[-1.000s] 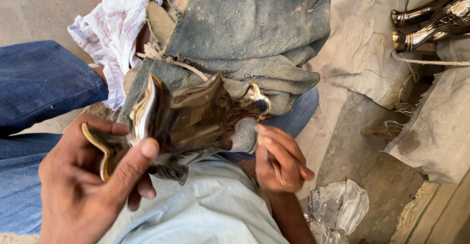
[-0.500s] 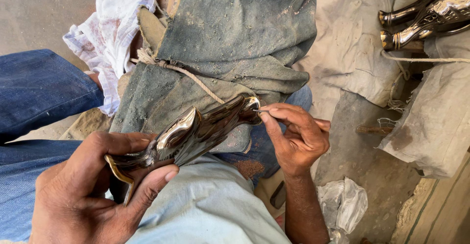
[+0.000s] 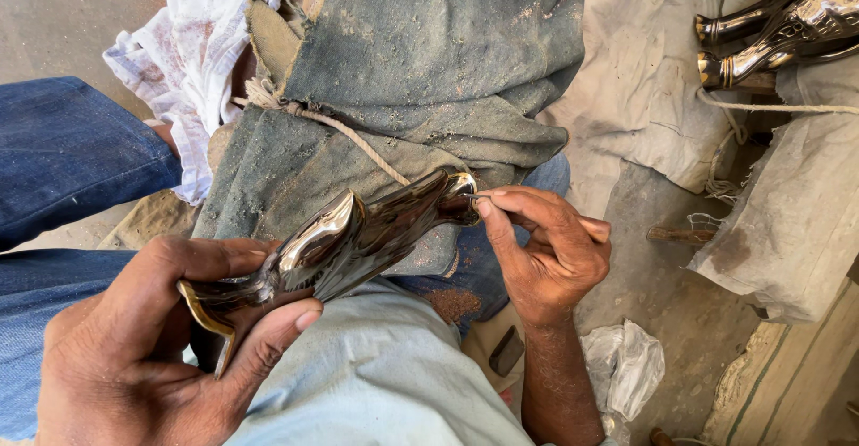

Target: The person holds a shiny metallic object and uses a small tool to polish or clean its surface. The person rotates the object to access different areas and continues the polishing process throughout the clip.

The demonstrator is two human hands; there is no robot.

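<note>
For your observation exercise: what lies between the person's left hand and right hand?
In the head view, a shiny dark metal figurine spans the gap: the left hand holds its base, and the right hand presses a thin tool against its far tip.

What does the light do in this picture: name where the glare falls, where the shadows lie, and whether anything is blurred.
Head view: glare streaks the polished metal figure along its curved back and near the tip by the right hand; more bright reflections on the shiny metal pieces at top right. The left hand sits darker, in soft shadow at the near edge. Daylight is even over the dusty cloth; focus is sharp, no motion blur.
</note>
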